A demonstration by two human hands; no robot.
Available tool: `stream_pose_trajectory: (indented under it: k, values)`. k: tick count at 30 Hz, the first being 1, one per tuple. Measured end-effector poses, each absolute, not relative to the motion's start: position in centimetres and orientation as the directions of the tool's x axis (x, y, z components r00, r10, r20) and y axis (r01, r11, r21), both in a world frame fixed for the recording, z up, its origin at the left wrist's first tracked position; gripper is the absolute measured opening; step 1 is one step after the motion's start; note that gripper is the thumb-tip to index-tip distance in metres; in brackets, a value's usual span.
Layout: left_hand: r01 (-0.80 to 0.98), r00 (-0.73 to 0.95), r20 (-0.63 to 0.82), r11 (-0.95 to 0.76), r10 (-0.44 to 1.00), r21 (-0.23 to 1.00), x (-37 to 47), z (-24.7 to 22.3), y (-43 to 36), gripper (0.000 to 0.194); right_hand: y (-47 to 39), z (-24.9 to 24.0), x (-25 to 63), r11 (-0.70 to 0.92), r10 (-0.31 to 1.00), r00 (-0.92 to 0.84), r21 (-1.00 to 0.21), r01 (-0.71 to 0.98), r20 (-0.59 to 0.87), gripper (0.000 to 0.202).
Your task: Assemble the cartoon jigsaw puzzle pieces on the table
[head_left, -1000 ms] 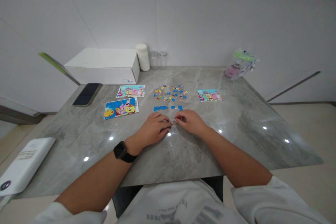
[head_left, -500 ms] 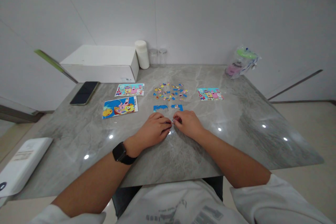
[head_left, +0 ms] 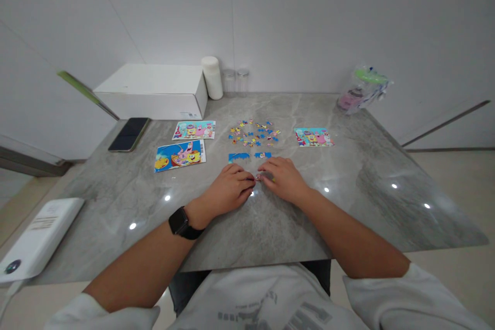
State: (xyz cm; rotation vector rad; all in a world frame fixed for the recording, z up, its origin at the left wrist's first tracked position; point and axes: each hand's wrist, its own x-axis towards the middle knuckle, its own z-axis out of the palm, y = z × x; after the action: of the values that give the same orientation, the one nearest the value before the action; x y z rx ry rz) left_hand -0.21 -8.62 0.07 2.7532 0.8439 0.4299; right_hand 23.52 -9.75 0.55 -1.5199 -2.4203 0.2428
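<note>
My left hand (head_left: 231, 188), with a black watch at the wrist, rests on the table with its fingertips on a small pink jigsaw puzzle piece (head_left: 259, 178). Close by on the right, my right hand (head_left: 285, 178) has its thumb apart from its stretched fingers. A bit of yellow, perhaps another piece, shows under that hand. Just beyond the hands lie a joined blue puzzle strip (head_left: 238, 156) and a shorter blue section (head_left: 263, 154), with a gap between them. Loose puzzle pieces (head_left: 255, 136) are scattered farther back.
Two cartoon picture cards, one upper (head_left: 194, 130) and one lower (head_left: 180, 155), lie left; another card (head_left: 314, 136) lies right. A phone (head_left: 129, 134), white box (head_left: 150, 93), white bottle (head_left: 212, 78), glass jars (head_left: 235, 83) and bagged cup (head_left: 363, 90) stand around. A white device (head_left: 42, 237) is at near left.
My right hand's thumb and fingers have come apart from their pinch, and the pink piece shows more between the hands. My left hand stays almost the same. The camera view has shifted slightly.
</note>
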Motion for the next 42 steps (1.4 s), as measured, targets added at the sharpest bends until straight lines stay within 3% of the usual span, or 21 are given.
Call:
stream_pose_trajectory:
  k: [7, 38, 42]
  values:
    - [0.502, 0.796, 0.206, -0.81, 0.57, 0.302, -0.2, 0.2, -8.7, 0.026, -9.5, -0.2, 23.4, 0.516, 0.854, -0.51, -0.282, 0.809, 0.101, 0.016]
    - [0.508, 0.797, 0.193, -0.808, 0.572, 0.299, -0.3, 0.6, -8.6, 0.026, -9.5, 0.2, 23.1, 0.441, 0.895, -0.442, -0.293, 0.848, 0.068, 0.014]
    - [0.611, 0.683, 0.264, -0.731, 0.681, 0.305, -1.7, 0.8, -7.6, 0.032, -9.5, 0.2, 22.9, 0.432, 0.9, -0.43, -0.294, 0.853, 0.076, 0.014]
